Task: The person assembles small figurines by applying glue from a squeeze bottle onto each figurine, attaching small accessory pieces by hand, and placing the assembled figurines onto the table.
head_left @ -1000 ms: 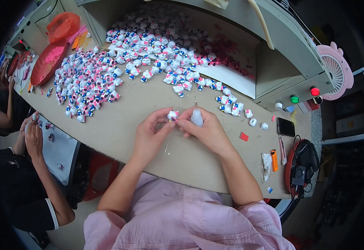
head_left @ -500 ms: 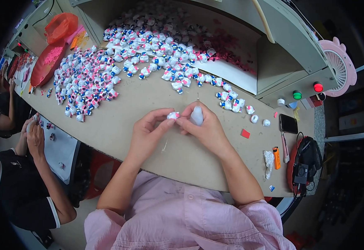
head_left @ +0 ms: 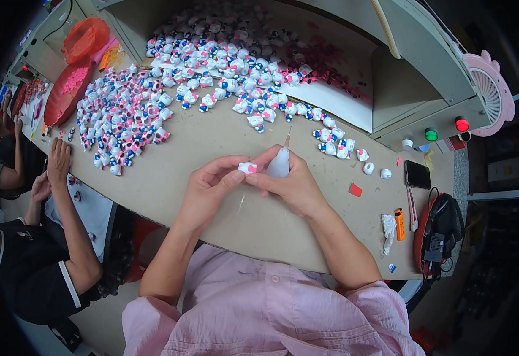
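Note:
Between the thumb and fingertips of my left hand (head_left: 214,183) is a small white figurine head (head_left: 247,168) with a pink bow on one side. My right hand (head_left: 298,185) is wrapped round a whitish squeeze bottle (head_left: 279,163), whose thin needle tip points away from me. The fingertips of both hands meet close to the figurine head; whether the right ones touch it, I cannot tell. Beyond them lies a large pile of white, blue and pink figurines (head_left: 230,65). Another heap of figurine pieces with pink hollows (head_left: 123,113) spreads at the left.
Two loose white pieces (head_left: 385,174) and a red scrap (head_left: 355,190) lie at right. Farther right are a phone (head_left: 417,175), a cutter knife (head_left: 413,209), an orange lighter (head_left: 399,224) and a black pouch (head_left: 442,225). A red tray (head_left: 63,110) and a co-worker's arm (head_left: 69,213) are at left.
The figurine head has turned a little in my fingers, showing more of its bow. The bottle stays in my right hand. At left, the co-worker's hands have moved apart, one reaching farther forward.

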